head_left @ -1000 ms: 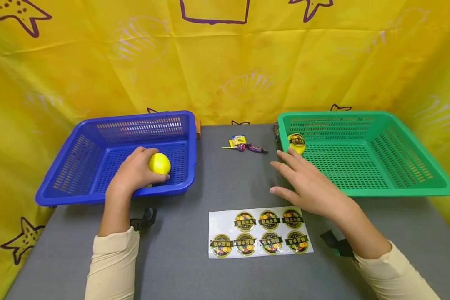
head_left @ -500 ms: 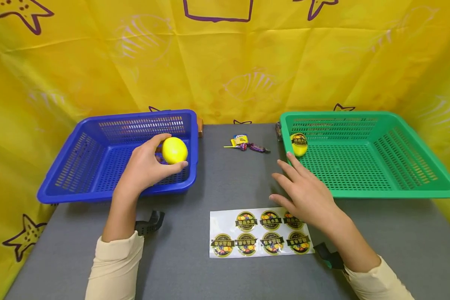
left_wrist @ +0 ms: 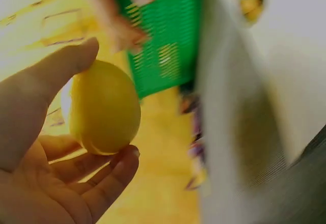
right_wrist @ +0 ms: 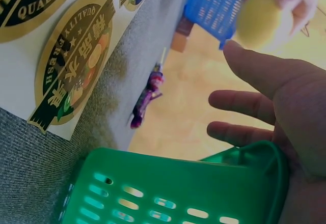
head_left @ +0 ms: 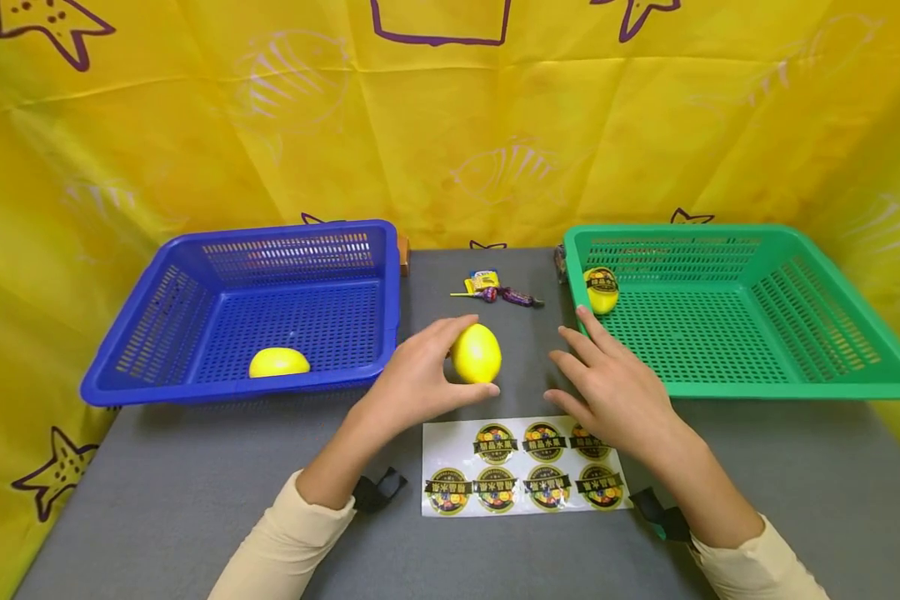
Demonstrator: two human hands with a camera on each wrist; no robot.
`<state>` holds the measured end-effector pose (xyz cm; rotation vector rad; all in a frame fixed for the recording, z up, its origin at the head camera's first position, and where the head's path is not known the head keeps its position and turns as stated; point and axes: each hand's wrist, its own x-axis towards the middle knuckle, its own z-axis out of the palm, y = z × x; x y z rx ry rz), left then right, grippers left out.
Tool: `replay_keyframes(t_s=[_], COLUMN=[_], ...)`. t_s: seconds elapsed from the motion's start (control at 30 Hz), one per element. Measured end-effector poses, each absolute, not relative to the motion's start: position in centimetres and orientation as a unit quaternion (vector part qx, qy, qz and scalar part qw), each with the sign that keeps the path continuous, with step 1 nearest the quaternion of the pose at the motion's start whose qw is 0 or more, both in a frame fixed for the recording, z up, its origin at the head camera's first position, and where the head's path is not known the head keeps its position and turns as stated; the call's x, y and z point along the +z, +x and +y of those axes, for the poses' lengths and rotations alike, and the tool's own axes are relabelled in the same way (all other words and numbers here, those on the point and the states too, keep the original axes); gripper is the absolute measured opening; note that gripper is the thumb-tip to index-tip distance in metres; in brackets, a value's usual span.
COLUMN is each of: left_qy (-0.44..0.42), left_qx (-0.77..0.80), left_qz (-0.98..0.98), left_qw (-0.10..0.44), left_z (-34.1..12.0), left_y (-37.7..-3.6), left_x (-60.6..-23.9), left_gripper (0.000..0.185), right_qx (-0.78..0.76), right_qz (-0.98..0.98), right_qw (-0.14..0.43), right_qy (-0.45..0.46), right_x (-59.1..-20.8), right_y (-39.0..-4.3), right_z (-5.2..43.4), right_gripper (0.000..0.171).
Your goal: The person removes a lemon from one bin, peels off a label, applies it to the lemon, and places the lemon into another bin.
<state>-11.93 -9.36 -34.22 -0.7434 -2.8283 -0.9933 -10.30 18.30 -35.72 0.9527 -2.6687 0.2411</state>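
Note:
My left hand (head_left: 412, 379) holds a lemon (head_left: 477, 354) between thumb and fingers, above the table's middle. In the left wrist view the same lemon (left_wrist: 104, 108) sits between the thumb and the curved fingers. My right hand (head_left: 618, 396) holds nothing; its fingers are spread beside the left end of the green basket (head_left: 765, 387). Below both hands lies a white sheet of round fruit stickers (head_left: 525, 467), its right part under the right hand. A second lemon (head_left: 279, 362) lies in the blue basket (head_left: 195, 392). One stickered lemon (head_left: 602, 292) rests in the green basket's left corner.
Between the baskets, toward the back of the grey table (head_left: 450, 550), lie a lollipop (head_left: 487, 294), a yellow packet (head_left: 483, 279) and a purple-wrapped sweet (head_left: 521, 297). A yellow patterned cloth (head_left: 450, 125) hangs behind. An orange-brown block (head_left: 403, 255) stands by the blue basket.
My left hand has lifted the lemon out of the blue basket and carried it right, toward the middle. The right hand has shifted only slightly.

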Motion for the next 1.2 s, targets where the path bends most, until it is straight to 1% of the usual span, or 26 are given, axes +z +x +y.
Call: replay_keyframes(t_s=[0.17,0.3,0.5,0.73,0.9,1.0,1.1,1.2], left_qy=[-0.235,-0.234,-0.243,-0.243,-0.252,-0.258,-0.26,-0.257], left_qx=[-0.301,-0.302,-0.297,-0.297,-0.298,-0.294,-0.281,-0.261], left_qz=[-0.924,-0.923,-0.923,-0.922,-0.919,-0.919,-0.922,-0.927], left_qw=[-0.018,-0.037,-0.04,-0.052,-0.044,-0.046,-0.057,-0.075], left_z=[-7.7,-7.2,-7.1,-7.2,-7.6,-7.9,-8.2,-8.6], left_y=[-12.3,-12.3,-12.5,-12.5,-12.5,-12.6,-12.7,-12.8], left_x=[-37.0,-38.3,-39.1,-39.1,-39.0,-38.8,-38.5,-38.1], left_gripper=[0.089,0.091,0.09,0.094,0.096,0.097,0.096,0.095], right_qx=[0.076,0.071,0.061,0.059,0.146,0.219,0.241,0.218], right_qz=[-0.926,-0.925,-0.927,-0.927,-0.907,-0.884,-0.883,-0.899], right_qw=[0.157,0.164,0.164,0.167,0.174,0.145,0.074,0.003], right_qy=[0.334,0.336,0.331,0.331,0.355,0.386,0.396,0.38], right_x=[-35.8,-35.9,-36.0,-35.8,-35.1,-34.8,-35.1,-36.1], right_y=[-10.2,-10.3,-10.2,-10.1,-9.2,-8.2,-7.4,-7.2], right_z=[18.3,18.2,18.1,18.1,17.5,16.4,15.1,13.8], right_gripper=[0.047,0.046,0.045,0.044,0.036,0.024,0.017,0.018])
